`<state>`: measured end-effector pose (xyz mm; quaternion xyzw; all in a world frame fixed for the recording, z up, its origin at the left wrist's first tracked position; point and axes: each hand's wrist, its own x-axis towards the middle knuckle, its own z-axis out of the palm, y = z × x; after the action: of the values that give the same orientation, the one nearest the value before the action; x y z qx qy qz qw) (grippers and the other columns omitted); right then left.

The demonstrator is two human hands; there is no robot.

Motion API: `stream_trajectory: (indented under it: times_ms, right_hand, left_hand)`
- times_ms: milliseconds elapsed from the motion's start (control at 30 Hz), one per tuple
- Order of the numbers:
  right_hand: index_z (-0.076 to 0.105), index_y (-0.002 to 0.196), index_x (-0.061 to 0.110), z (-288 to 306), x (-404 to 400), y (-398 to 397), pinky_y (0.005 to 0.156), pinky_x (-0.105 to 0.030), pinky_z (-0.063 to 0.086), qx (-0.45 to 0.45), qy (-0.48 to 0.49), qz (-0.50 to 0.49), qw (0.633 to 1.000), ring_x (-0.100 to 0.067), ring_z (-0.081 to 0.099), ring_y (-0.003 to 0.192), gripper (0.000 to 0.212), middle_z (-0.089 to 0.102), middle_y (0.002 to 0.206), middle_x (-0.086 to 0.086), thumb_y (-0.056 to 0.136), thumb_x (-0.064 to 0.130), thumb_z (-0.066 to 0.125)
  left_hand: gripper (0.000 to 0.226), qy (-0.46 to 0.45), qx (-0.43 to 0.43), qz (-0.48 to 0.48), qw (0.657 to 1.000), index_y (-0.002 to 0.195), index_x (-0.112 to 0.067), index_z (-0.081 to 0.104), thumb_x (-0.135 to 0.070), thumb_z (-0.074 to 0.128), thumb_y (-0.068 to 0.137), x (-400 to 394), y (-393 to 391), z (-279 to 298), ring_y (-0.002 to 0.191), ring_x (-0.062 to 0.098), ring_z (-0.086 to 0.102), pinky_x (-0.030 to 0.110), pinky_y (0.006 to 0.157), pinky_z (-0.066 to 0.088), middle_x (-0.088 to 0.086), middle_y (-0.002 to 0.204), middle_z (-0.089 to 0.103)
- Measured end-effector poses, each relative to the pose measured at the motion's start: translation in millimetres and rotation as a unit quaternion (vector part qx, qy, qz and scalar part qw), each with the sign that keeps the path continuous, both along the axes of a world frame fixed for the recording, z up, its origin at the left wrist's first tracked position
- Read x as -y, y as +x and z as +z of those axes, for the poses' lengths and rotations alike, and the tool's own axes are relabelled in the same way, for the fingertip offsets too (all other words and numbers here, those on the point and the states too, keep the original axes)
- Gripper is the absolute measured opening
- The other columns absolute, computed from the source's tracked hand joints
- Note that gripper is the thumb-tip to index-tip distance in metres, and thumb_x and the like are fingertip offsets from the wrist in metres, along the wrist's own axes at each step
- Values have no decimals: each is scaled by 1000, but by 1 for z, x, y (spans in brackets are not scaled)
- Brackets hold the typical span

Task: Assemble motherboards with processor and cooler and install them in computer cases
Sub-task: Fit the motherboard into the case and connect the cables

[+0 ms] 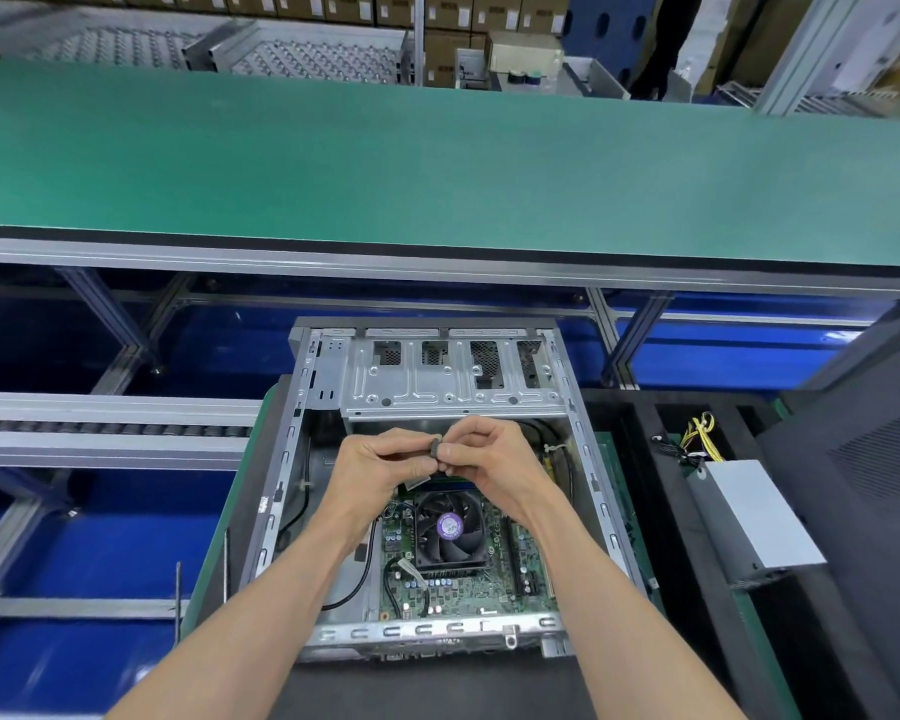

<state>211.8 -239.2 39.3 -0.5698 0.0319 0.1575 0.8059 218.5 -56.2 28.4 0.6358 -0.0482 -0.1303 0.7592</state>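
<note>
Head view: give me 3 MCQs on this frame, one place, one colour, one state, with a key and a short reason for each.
1. Where does the power supply lie?
A. Inside the computer case
B. On the green conveyor belt
C. Outside the case, to its right

2. What colour is the sticker on the cooler fan hub?
A. Purple
B. Red
C. Yellow

3. What are the hands doing?
A. Both rest flat on the motherboard
B. Both pinch one small dark part above the case
C. One holds a screwdriver, the other hangs idle

Key:
1 C: the grey box with yellow wires sits beyond the right wall of the computer case.
2 A: the round hub label is purple.
3 B: the left hand and the right hand meet on the small dark part, fingers curled round it.
</note>
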Motion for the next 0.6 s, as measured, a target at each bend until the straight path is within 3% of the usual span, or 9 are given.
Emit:
stream_trajectory:
  times_ms: [167, 333, 433, 500, 600]
  right_hand:
    - [74, 77, 7, 0, 0, 0, 67, -28, 57, -1, 0, -2, 1000, -21, 65, 64, 18, 70, 72, -12, 79, -11, 75]
    - [74, 79, 6, 3, 0, 0, 67, -28, 56, -11, 2, -2, 1000, -23, 65, 65, 15, 70, 73, -14, 79, -9, 75]
    - [75, 80, 5, 3, 0, -3, 65, -29, 55, -32, -21, -10, 999, -23, 66, 65, 10, 71, 75, -16, 82, -5, 76]
    - [75, 77, 9, 1, -1, -8, 61, -27, 52, -36, -150, -26, 988, -18, 64, 61, 9, 71, 71, -11, 84, 5, 79]
    - [73, 75, 15, -4, -2, -17, 64, -29, 50, -16, -443, -62, 894, -13, 65, 66, 9, 70, 71, -1, 84, 15, 75]
  left_hand:
    - [32, -2, -1, 5, 1000, 93, -13, 82, -5, 85, 62, 0, -1, 4, 88, 25, 74, 25, 77, 58, 12, 96, 76]
    - [31, 8, 4, 9, 1000, 95, -9, 81, -4, 85, 64, 1, -2, 5, 88, 27, 74, 26, 77, 58, 15, 97, 75]
    - [26, 27, 11, 20, 999, 92, -15, 81, -10, 86, 67, 2, -2, 7, 86, 25, 75, 25, 75, 59, 13, 90, 77]
    - [20, 69, 28, 29, 997, 92, -17, 79, -8, 84, 75, 2, -2, 6, 85, 21, 76, 23, 74, 58, 8, 88, 78]
    - [17, 156, 65, 25, 985, 92, -21, 75, -8, 79, 83, 8, 0, 3, 73, 13, 73, 19, 69, 56, 3, 77, 75]
